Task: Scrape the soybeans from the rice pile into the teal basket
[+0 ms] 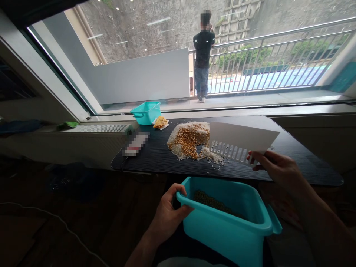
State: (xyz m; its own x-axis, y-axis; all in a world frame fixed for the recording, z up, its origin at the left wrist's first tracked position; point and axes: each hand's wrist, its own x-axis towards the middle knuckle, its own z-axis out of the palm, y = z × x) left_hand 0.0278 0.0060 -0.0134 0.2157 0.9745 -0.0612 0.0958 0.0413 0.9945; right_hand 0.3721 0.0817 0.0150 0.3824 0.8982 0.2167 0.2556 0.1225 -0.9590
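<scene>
My left hand (171,209) grips the near left rim of a turquoise plastic bin (222,226), its thumb outside and fingers over the edge. Small dark greenish grains (214,204) lie in the bottom of the bin. In my right hand (274,165) is a white slotted card (239,137), pinched at its lower right corner and held above the table. Behind the card's left edge spreads a pile of golden-yellow beans (189,139) mixed with white rice (213,155); the card hides part of it.
The dark table (155,163) has rounded corners. A smaller turquoise basket (147,113) stands by the window, with a yellow crumpled item (160,122) on paper beside it. A blurred-out flat object (136,144) lies at the left. Outside, a person (204,55) stands at a railing (256,70).
</scene>
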